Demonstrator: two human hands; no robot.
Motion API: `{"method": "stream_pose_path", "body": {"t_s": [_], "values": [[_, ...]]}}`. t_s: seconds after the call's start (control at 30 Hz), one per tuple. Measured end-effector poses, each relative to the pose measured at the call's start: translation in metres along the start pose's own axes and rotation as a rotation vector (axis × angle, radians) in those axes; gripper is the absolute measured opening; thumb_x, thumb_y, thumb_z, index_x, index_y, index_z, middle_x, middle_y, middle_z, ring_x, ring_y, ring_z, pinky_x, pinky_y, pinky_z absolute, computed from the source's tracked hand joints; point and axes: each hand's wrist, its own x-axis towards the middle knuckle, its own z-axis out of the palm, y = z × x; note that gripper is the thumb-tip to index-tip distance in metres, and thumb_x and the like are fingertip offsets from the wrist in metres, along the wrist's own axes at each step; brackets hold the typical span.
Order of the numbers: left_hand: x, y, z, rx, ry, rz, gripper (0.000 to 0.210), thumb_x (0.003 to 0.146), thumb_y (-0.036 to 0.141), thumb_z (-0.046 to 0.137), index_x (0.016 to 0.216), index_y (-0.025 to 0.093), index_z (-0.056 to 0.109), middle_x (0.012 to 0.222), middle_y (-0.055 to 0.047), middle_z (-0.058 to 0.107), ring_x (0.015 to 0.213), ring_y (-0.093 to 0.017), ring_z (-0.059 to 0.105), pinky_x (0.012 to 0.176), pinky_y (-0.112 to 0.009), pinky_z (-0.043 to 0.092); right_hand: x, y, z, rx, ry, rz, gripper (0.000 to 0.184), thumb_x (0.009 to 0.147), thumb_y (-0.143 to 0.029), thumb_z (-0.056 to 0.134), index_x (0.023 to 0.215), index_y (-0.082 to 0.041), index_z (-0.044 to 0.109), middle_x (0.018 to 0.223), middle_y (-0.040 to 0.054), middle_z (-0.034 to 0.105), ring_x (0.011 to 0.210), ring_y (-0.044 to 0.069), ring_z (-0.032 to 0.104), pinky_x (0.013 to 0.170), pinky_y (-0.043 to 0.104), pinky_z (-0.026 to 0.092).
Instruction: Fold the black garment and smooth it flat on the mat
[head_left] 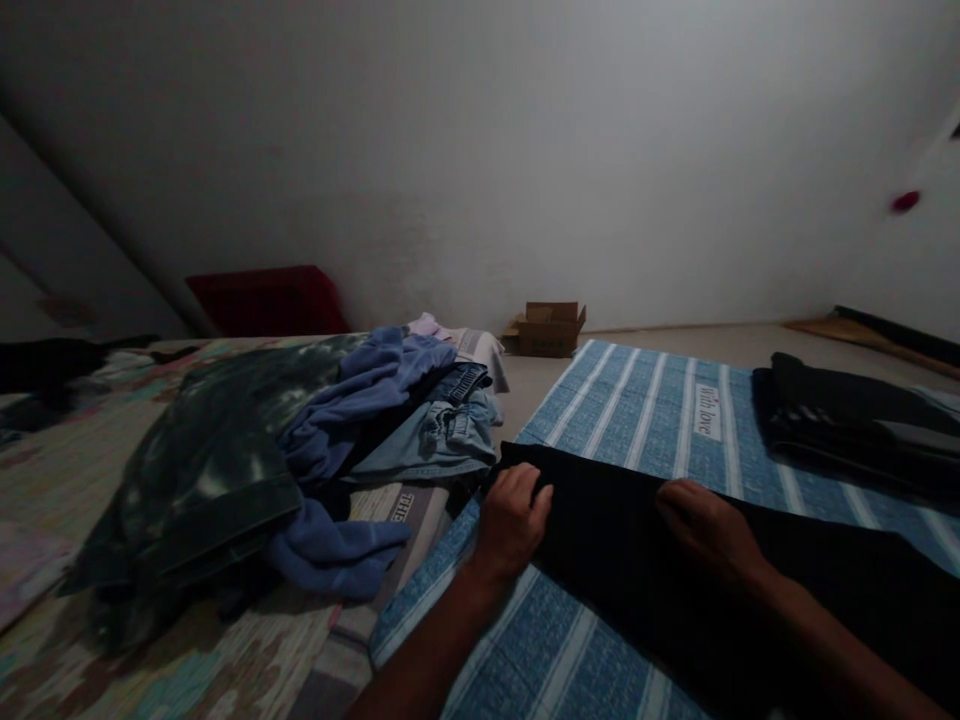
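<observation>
A pair of black trousers [600, 520] lies stretched out across the blue striped sheet [622, 400], its narrow end towards the left. My left hand [516, 510] is closed on that narrow end, close to the sheet's left edge. Further along the cloth, my right hand [709, 525] rests with its fingers curled in, closed on the upper part of the trousers. Much of the cloth runs out of view at the lower right, and dim light hides its folds.
On the left bed lies a heap of clothes: a dark green mottled garment [217, 450], a blue-purple top [375, 385] and light denim [442, 435]. Folded dark clothes [847, 420] sit on the right. A cardboard box [551, 330] and a red object [266, 300] stand by the wall.
</observation>
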Motion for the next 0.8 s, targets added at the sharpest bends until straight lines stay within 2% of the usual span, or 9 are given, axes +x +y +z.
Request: {"method": "stream_pose_path", "body": {"t_s": [0.07, 0.17, 0.27, 0.37, 0.43, 0.53, 0.67, 0.8], "values": [[-0.009, -0.008, -0.008, 0.02, 0.08, 0.019, 0.018, 0.09, 0.021, 0.042, 0.095, 0.018, 0.059, 0.097, -0.008, 0.066, 0.094, -0.02, 0.061, 0.085, -0.037, 0.051, 0.018, -0.011, -0.003, -0.024, -0.039, -0.004, 0.028, 0.088, -0.033, 0.037, 0.08, -0.022, 0.061, 0.081, 0.0044, 0.061, 0.071, 0.017, 0.056, 0.064, 0.028, 0.042], [-0.017, -0.004, -0.01, 0.014, 0.058, 0.12, 0.02, 0.089, 0.017, 0.04, 0.092, 0.018, 0.059, 0.098, -0.008, 0.066, 0.095, -0.02, 0.06, 0.087, -0.037, 0.051, 0.054, -0.033, -0.001, -0.048, -0.135, 0.04, 0.026, 0.086, -0.027, 0.04, 0.086, -0.02, 0.065, 0.087, 0.0055, 0.064, 0.079, 0.018, 0.059, 0.068, 0.028, 0.041], [-0.016, 0.012, -0.003, -0.015, -0.048, 0.197, 0.02, 0.088, 0.015, 0.04, 0.094, 0.017, 0.06, 0.107, -0.009, 0.065, 0.105, -0.019, 0.057, 0.097, -0.036, 0.045, 0.092, -0.052, 0.011, -0.025, -0.217, 0.101, 0.028, 0.085, -0.024, 0.045, 0.104, -0.018, 0.065, 0.107, 0.0092, 0.064, 0.098, 0.021, 0.058, 0.08, 0.029, 0.04], [-0.009, 0.025, 0.007, -0.021, -0.236, 0.246, 0.02, 0.086, 0.019, 0.046, 0.101, 0.016, 0.059, 0.121, -0.009, 0.06, 0.119, -0.02, 0.05, 0.106, -0.035, 0.037, 0.121, -0.062, 0.028, -0.004, -0.279, 0.11, 0.034, 0.083, -0.025, 0.049, 0.113, -0.015, 0.063, 0.11, 0.0114, 0.065, 0.1, 0.022, 0.058, 0.081, 0.028, 0.04], [-0.007, 0.027, 0.014, 0.016, -0.364, 0.198, 0.029, 0.085, 0.027, 0.05, 0.111, 0.014, 0.056, 0.13, -0.011, 0.054, 0.128, -0.024, 0.042, 0.11, -0.039, 0.032, 0.135, -0.065, 0.038, 0.01, -0.345, 0.107, 0.031, 0.081, -0.023, 0.051, 0.107, -0.015, 0.066, 0.102, 0.0103, 0.068, 0.092, 0.02, 0.061, 0.074, 0.025, 0.04], [-0.01, 0.022, 0.024, 0.064, -0.498, 0.067, 0.05, 0.087, 0.041, 0.049, 0.126, 0.009, 0.047, 0.141, -0.017, 0.042, 0.135, -0.028, 0.029, 0.112, -0.045, 0.026, 0.148, -0.064, 0.047, 0.027, -0.455, 0.095, 0.021, 0.077, -0.015, 0.051, 0.084, -0.015, 0.071, 0.081, 0.0064, 0.069, 0.076, 0.016, 0.061, 0.063, 0.022, 0.037], [-0.017, 0.014, 0.03, 0.052, -0.559, 0.041, 0.055, 0.092, 0.048, 0.035, 0.134, 0.012, 0.04, 0.148, -0.015, 0.032, 0.139, -0.026, 0.019, 0.113, -0.047, 0.021, 0.158, -0.062, 0.048, 0.042, -0.539, 0.094, 0.018, 0.078, -0.013, 0.052, 0.07, -0.013, 0.067, 0.067, 0.0031, 0.063, 0.068, 0.013, 0.057, 0.058, 0.02, 0.035], [-0.016, 0.015, 0.03, 0.058, -0.577, 0.047, 0.056, 0.091, 0.048, 0.037, 0.133, 0.011, 0.041, 0.147, -0.016, 0.033, 0.139, -0.027, 0.02, 0.113, -0.047, 0.02, 0.163, -0.063, 0.049, 0.053, -0.59, 0.106, 0.025, 0.089, -0.027, 0.051, 0.072, -0.012, 0.063, 0.067, 0.0009, 0.059, 0.062, 0.011, 0.055, 0.058, 0.021, 0.041]]}}
